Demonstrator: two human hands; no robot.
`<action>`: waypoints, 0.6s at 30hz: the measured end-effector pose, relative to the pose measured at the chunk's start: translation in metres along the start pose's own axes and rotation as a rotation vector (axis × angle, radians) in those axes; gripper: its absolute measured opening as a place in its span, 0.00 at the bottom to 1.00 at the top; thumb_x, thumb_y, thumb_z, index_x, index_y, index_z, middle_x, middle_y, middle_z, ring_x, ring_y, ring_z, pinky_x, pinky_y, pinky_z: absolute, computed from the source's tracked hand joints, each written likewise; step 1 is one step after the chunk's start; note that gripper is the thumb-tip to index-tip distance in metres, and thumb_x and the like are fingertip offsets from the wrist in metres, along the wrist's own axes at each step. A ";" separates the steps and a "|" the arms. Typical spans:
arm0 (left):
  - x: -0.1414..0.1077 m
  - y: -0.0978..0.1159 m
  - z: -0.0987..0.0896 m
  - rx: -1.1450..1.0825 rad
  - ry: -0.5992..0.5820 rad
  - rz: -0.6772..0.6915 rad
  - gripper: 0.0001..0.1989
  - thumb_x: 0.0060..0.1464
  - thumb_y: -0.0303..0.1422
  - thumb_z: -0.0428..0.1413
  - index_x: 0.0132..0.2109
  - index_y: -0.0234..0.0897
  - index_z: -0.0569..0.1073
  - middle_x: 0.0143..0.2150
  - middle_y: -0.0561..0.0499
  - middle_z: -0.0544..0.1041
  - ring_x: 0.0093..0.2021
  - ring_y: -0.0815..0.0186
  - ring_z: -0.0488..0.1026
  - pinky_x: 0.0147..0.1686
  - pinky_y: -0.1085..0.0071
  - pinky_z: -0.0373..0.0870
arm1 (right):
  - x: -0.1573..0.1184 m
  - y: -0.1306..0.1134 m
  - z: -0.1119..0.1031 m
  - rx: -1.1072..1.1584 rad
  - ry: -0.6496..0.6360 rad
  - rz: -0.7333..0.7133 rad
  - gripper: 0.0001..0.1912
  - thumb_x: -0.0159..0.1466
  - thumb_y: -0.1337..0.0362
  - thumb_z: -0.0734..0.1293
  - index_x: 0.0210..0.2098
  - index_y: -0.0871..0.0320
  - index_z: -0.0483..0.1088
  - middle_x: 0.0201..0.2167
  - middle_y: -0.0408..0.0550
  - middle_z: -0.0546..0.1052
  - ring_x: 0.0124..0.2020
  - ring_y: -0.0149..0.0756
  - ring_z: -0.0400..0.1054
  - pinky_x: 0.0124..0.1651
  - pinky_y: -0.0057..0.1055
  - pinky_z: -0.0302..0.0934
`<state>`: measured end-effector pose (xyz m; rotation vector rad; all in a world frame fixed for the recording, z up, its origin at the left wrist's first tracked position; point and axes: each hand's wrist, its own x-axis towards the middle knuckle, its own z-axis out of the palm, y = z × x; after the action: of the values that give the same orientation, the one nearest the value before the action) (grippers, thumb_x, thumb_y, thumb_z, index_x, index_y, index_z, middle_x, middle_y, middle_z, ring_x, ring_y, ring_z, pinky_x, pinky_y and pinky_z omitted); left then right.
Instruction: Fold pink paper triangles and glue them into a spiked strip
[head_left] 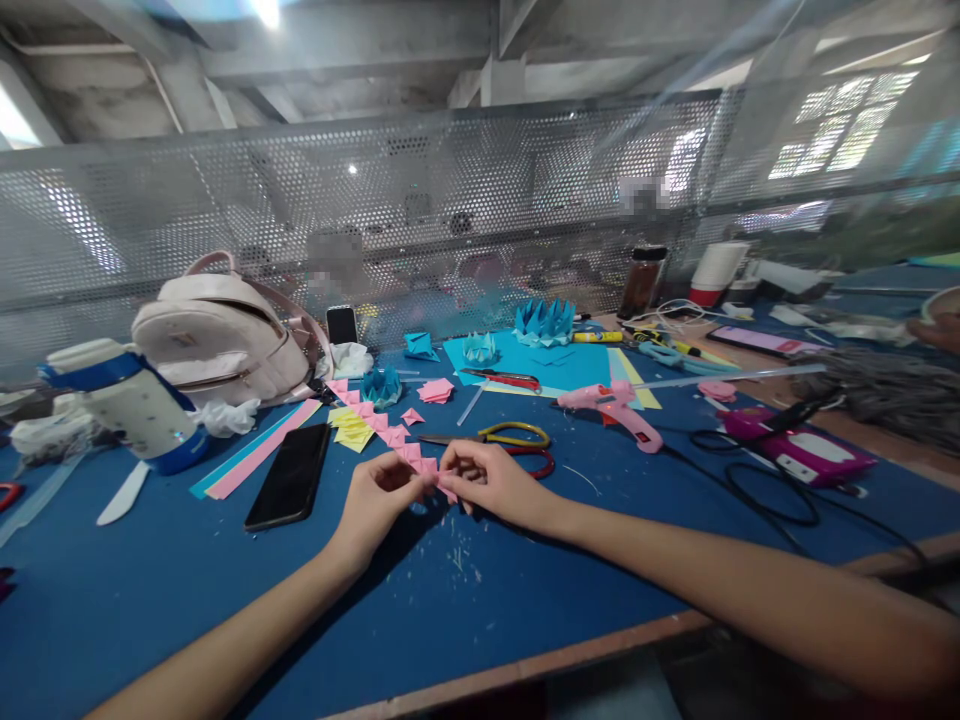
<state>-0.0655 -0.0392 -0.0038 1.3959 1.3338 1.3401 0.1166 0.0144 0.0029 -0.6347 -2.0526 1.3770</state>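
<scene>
A chain of folded pink paper pieces runs from the back of the blue table toward me. My left hand pinches the chain near its close end. Right beside it, my right hand grips the last folded piece between thumb and fingers. Just behind my right hand lie scissors with yellow and red handles, partly hidden by it. Yellow folded papers rest left of the chain. Beyond it are a loose pink folded piece and a small stack of pink pieces.
A pink glue gun lies at right, its black cord trailing near a purple box. Left are a black phone, paper strips, a tumbler and a backpack. Blue paper crowns stand behind, before a perforated metal screen.
</scene>
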 end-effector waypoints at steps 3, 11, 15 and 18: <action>0.001 -0.002 0.000 0.010 0.013 0.010 0.12 0.44 0.38 0.66 0.27 0.33 0.77 0.23 0.50 0.78 0.24 0.67 0.73 0.26 0.74 0.68 | 0.001 0.001 0.000 0.000 0.003 0.009 0.14 0.65 0.53 0.65 0.37 0.59 0.66 0.27 0.43 0.73 0.21 0.27 0.66 0.27 0.25 0.61; 0.001 -0.005 0.002 0.033 0.016 0.034 0.11 0.44 0.38 0.66 0.29 0.34 0.78 0.24 0.50 0.79 0.25 0.65 0.74 0.27 0.73 0.69 | 0.002 0.004 0.000 -0.081 0.048 -0.033 0.10 0.62 0.59 0.67 0.36 0.59 0.68 0.25 0.41 0.72 0.22 0.28 0.66 0.25 0.24 0.59; -0.001 -0.005 0.001 0.050 -0.007 0.051 0.12 0.44 0.38 0.65 0.34 0.35 0.80 0.32 0.48 0.82 0.32 0.60 0.78 0.35 0.69 0.73 | 0.001 0.003 -0.006 -0.167 0.122 -0.086 0.06 0.61 0.63 0.67 0.35 0.59 0.70 0.23 0.40 0.69 0.23 0.27 0.60 0.26 0.23 0.54; -0.002 -0.001 -0.002 0.105 0.013 0.061 0.10 0.45 0.35 0.65 0.37 0.39 0.80 0.36 0.50 0.82 0.39 0.58 0.77 0.41 0.68 0.71 | 0.000 0.000 -0.009 -0.212 0.147 -0.122 0.04 0.60 0.65 0.68 0.33 0.59 0.71 0.24 0.39 0.68 0.24 0.26 0.58 0.28 0.24 0.52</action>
<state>-0.0670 -0.0411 -0.0049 1.5118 1.3978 1.3371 0.1229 0.0208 0.0057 -0.6664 -2.0963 1.0219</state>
